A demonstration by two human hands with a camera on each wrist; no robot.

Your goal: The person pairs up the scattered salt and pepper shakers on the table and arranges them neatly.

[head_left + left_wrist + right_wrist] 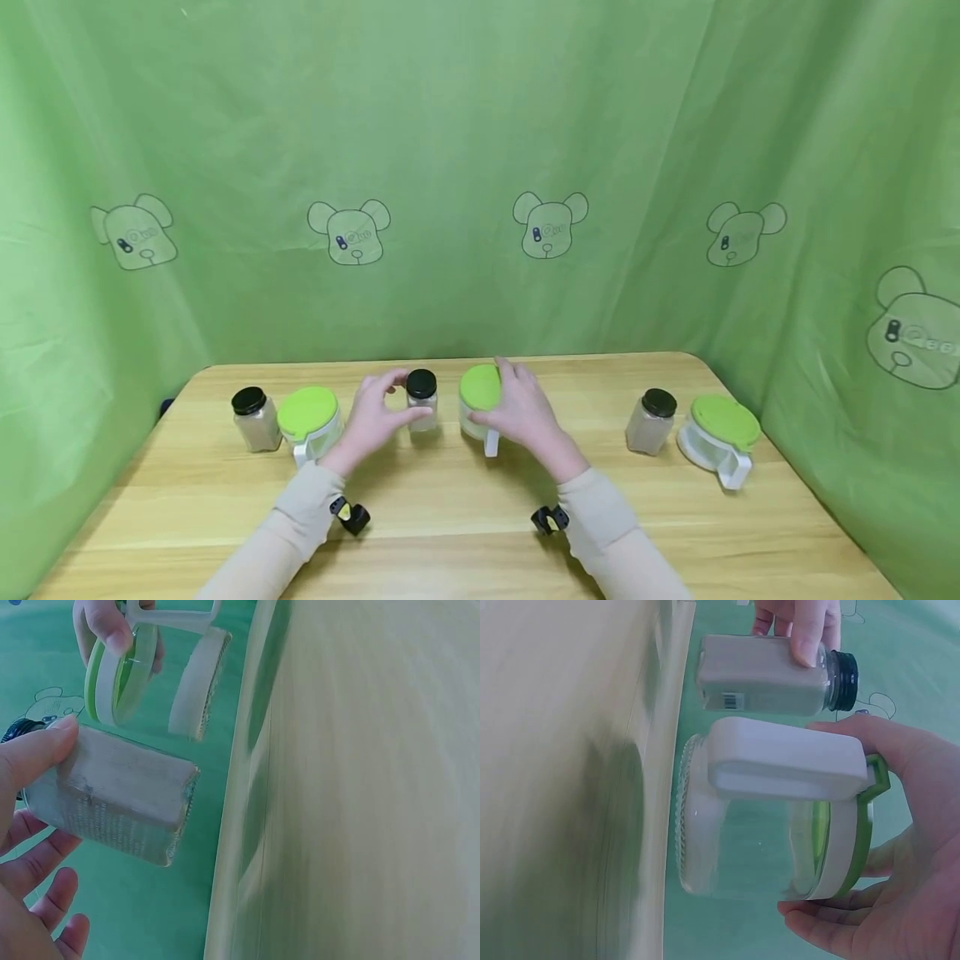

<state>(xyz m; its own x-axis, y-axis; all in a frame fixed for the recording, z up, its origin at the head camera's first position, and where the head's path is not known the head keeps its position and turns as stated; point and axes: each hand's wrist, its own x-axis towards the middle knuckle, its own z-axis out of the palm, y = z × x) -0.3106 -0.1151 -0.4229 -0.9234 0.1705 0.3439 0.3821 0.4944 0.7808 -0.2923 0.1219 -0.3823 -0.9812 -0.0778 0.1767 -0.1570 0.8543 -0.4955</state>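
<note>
Middle bottle and middle jar up over table, side by side, apart.
Left hand pinches bottle between thumb and fingers; right hand grips jar round its green lid; bases just above surface.

The middle jar has a black lid over greyish-beige contents, while the clear canister beside it shows a lime-green lid and a white handle. Darker grain streaks the pale yellow-brown table in front of me, under pale beige sleeves. Beyond, the green curtain repeats a dark-outlined bear-like head with a small dark-blue mark.
</note>
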